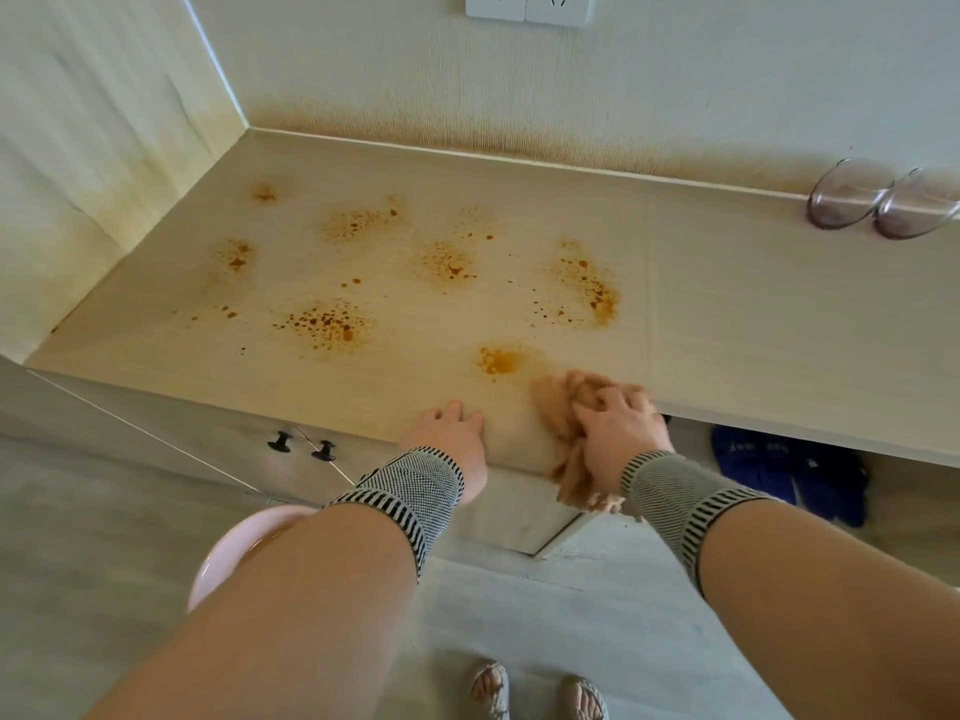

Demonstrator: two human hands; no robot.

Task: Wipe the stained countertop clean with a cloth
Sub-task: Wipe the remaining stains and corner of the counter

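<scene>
The right hand (pixel 618 423) grips a fuzzy tan cloth (pixel 563 407) at the front edge of the smooth pale worktop (pixel 727 304). Orange speckled stains (pixel 327 324) lie behind the cloth. The left hand (pixel 452 433) rests flat beside it. 2 clear glass bowls (pixel 878 205) stand far right by the wall.

Pale pink round plastic basin (pixel 228 553): largely hidden behind left forearm. White wall sockets (pixel 527 5): cropped by top edge.
</scene>
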